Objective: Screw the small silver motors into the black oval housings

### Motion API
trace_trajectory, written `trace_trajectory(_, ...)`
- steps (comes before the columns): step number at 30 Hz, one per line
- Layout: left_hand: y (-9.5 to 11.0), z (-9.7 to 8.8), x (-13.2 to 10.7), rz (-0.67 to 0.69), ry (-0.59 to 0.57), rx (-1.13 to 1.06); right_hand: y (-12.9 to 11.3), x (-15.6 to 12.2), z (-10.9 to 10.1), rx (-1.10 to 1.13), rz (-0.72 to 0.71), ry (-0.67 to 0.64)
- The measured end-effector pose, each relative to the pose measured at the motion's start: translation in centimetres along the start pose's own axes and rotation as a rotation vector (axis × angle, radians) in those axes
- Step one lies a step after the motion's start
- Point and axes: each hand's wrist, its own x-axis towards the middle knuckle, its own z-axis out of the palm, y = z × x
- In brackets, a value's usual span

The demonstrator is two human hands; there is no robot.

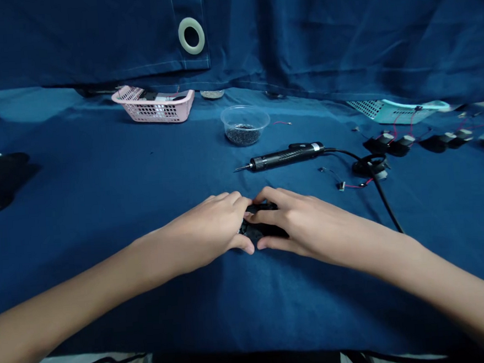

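Navy-blue cloth backdrop (91, 37) with a pale round grommet (191, 35), hanging behind a deep-blue cloth table cover (99, 158). Far along the cover, a pink plastic mesh basket (154, 106) with small items inside, then a clear round plastic bowl (244, 127) partly filled with dark granules too small to make out. Just nearer, a black corded electric screwdriver (285, 156), tip pointing left, its black cable (387, 204) curving right and down just beyond the right hand (306, 221). Off to the right, thin red wires (350, 185), a row of black-and-white connector blocks (401, 144) and a pale teal mesh tray (394, 111). Far left, dark flat shapes (2, 184) lying on the cover. Low at centre, a small black object (265, 227) mostly hidden, its exact kind unclear. Left hand (199, 231) curled over its left side, right hand over its right, fingertips almost meeting: a narrow two-handed hold closed around it.
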Motion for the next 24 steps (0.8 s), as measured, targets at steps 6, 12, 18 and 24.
trace_trajectory(6,-1.0,0.3,-0.1,0.088,0.02,-0.015,-0.2,-0.5,0.1,0.047,0.035,0.007)
trace_trajectory(12,-3.7,2.0,-0.7,0.125,0.141,-0.212,-1.1,-1.6,1.6,0.05,0.112,0.152)
trace_trajectory(18,-5.2,2.3,-0.5,0.133,0.149,-0.171,-1.5,-1.6,2.7,0.081,0.178,0.234)
trace_trajectory(24,-5.3,2.6,-0.5,0.239,0.281,-0.086,-1.8,-1.5,4.4,0.051,0.178,0.357)
